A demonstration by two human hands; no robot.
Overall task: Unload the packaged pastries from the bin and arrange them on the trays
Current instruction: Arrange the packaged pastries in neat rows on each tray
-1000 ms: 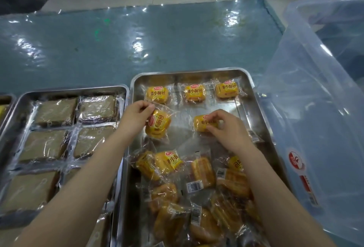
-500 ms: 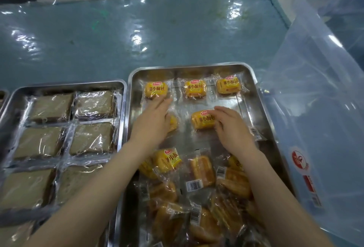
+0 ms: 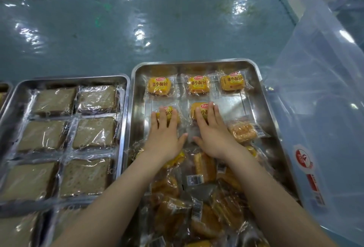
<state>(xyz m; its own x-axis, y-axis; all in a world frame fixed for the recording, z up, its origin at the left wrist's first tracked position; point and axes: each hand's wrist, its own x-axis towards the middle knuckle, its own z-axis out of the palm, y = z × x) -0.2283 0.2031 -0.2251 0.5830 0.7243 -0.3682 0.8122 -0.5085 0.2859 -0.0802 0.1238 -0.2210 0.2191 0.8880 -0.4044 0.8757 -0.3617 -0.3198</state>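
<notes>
right tray (image 3: 254,89) holds yellow pastries (image 3: 198,84); left tray (image 3: 126,97) brown ones.

Even overhead light falls bright and soft across the scene, throwing white glare patches on the plastic table cover (image 3: 137,30) beyond the hands and duller reflections on the steel tray (image 3: 232,105) beside the right hand (image 3: 214,136). Shadows are faint. Wide-angle distortion bends the edges; the nearest forearms blur slightly.
</notes>
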